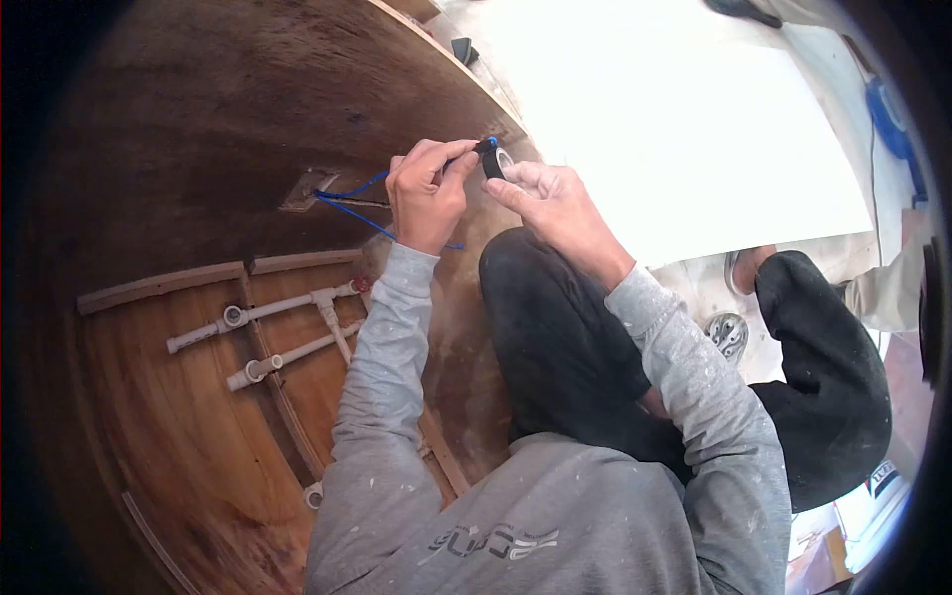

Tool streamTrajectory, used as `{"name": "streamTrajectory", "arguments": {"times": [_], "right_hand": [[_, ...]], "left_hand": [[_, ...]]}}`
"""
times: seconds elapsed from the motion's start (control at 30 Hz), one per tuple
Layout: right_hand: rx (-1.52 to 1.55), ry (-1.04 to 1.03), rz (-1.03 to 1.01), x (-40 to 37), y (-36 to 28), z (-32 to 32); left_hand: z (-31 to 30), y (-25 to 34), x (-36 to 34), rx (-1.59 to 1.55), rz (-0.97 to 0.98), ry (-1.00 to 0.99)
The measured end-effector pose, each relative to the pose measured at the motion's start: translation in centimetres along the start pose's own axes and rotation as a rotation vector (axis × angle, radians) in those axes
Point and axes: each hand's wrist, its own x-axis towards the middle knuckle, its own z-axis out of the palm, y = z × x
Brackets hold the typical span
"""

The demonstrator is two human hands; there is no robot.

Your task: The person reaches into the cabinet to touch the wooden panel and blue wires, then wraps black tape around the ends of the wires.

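The left hand [426,193] and right hand [555,203] meet over a dark wood panel [198,119], above the person's bent knee [555,317]. The left grip is closed narrow on a blue wire [347,193], pinching it close to its free end. The wire runs back across the panel to a small recessed box [307,190], with a loop of slack hanging below the wrist. The right grip holds a black tape roll [491,161] between thumb and fingertips, pressed right against the wire end, so both hands touch at that point.

The work in hand looks like binding the wire end with tape. To do it well, I judge the left pinch should sit just behind the bare end and hold the wire taut and steady. The right hand can then carry the roll round it under light tension. Each turn should overlap the last and run a little past the tip, so nothing is left exposed. The slack needs watching, since a tug could pull the wire at the box.

White pipes [288,307] lie fixed to the panel lower left, well apart from the hands. A white sheet [674,129] lies to the right.
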Motion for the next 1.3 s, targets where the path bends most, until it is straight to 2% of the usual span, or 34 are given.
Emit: {"name": "streamTrajectory", "arguments": {"times": [0.13,0.23,0.27,0.37,0.4,0.43,0.5,0.57,0.6,0.63,0.77,0.83,0.9,1.0,1.1,1.17,1.3], "right_hand": [[-0.179,0.077,-0.086,-0.4,0.4,1.1],[-0.441,0.131,-0.309,-1.9,0.6,1.8],[-0.420,0.093,-0.361,-2.4,0.4,2.0],[-0.624,-0.199,-0.320,-1.8,-3.6,1.3],[-0.564,-0.216,-0.445,-0.5,-3.2,1.2],[-0.527,-0.285,-0.377,1.1,-4.1,0.8],[-0.450,-0.430,-0.238,4.7,-7.0,0.1],[-0.501,-0.476,-0.281,7.9,-8.2,0.4],[-0.600,-0.417,-0.172,8.5,-9.5,0.9],[-0.568,-0.413,-0.135,9.7,-9.4,0.8],[-0.459,-0.417,0.062,12.2,-4.6,0.8],[-0.288,-0.332,0.105,10.6,-2.2,0.8],[0.097,-0.402,0.332,9.8,1.1,-0.4],[0.454,-0.231,0.462,6.1,4.0,0.6],[0.446,-0.247,0.250,2.8,3.9,1.2],[0.257,-0.220,0.155,2.6,4.9,0.9],[-0.102,-0.120,-0.035,2.5,4.7,0.7]], "left_hand": [[-0.2,-0.5,0.1,0.028,0.011,0.009],[-0.1,-0.5,0.3,-0.014,-0.042,0.001],[-0.1,-0.6,0.4,-0.017,-0.034,-0.019],[-0.5,-1.4,0.0,-0.045,0.029,-0.083],[-0.7,-1.9,-0.1,-0.069,0.080,-0.106],[-0.9,-2.2,-0.2,-0.092,0.134,-0.129],[-1.5,-2.0,-0.8,-0.110,-0.001,-0.130],[-1.0,-3.2,-1.8,-0.128,-0.141,-0.116],[-1.2,-2.4,-1.8,-0.113,-0.044,-0.068],[-1.6,-1.7,-1.7,-0.106,-0.025,-0.064],[-2.3,-0.6,-2.0,-0.096,0.017,-0.004],[-2.0,-0.5,-2.4,-0.091,0.006,0.021],[-1.4,-0.6,-2.3,-0.087,-0.001,0.083],[-1.0,-0.2,-2.0,-0.107,-0.044,0.127],[-0.9,-0.1,-1.6,-0.134,-0.073,0.104],[-1.8,0.7,-1.1,-0.142,-0.100,0.055],[-2.9,-0.3,-1.0,-0.166,-0.026,-0.031]]}}
